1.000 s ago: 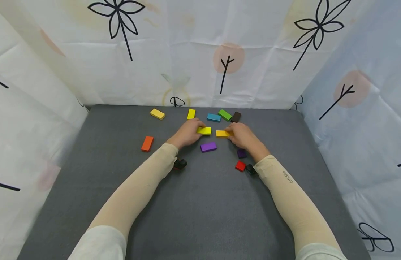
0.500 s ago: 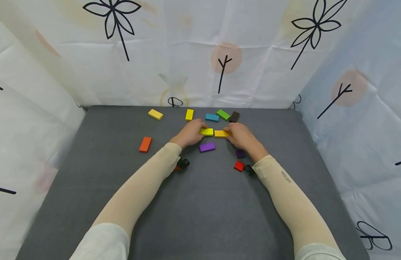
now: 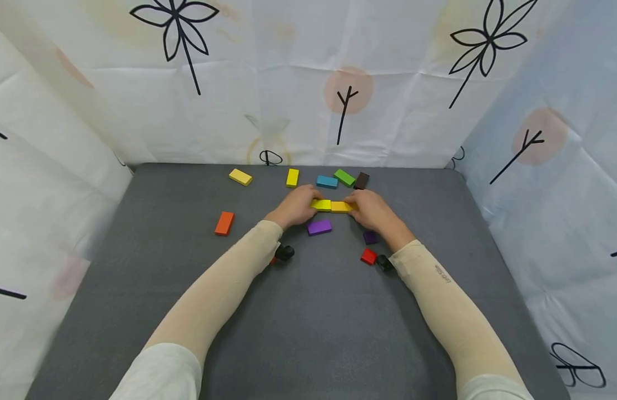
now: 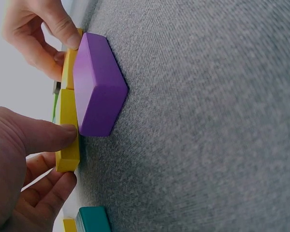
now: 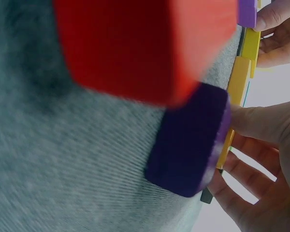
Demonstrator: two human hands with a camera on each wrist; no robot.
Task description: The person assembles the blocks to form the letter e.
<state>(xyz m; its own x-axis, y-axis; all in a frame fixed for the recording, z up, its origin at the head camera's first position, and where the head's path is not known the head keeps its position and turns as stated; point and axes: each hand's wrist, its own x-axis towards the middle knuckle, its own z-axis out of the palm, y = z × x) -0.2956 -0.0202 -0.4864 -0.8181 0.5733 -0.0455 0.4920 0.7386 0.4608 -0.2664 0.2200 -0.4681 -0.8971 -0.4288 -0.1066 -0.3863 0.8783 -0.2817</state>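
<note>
My left hand [image 3: 299, 205] pinches a bright yellow block [image 3: 322, 205] between thumb and fingers. From the other side, my right hand [image 3: 371, 210] grips an orange-yellow block [image 3: 340, 207] by its right part, which the fingers partly cover. The two blocks lie end to end in one line, their inner ends meeting in the head view. Just in front of them is a purple block [image 3: 319, 228], large in the left wrist view. A dark purple block [image 5: 188, 137] sits close by the right thumb in the right wrist view.
Behind the hands lie yellow [image 3: 292, 178], blue [image 3: 327, 181], green [image 3: 344, 177] and dark brown [image 3: 361, 180] blocks. Pale yellow [image 3: 240, 177] and orange [image 3: 224, 223] blocks are at left. A red block [image 3: 368, 256] lies near the right wrist. Patterned cloth [image 3: 288, 83] hangs behind the grey table [image 3: 328, 322].
My left hand has slid the bright yellow block rightward, and the gap to the orange-yellow block has closed. The right hand has stayed nearly in place.
</note>
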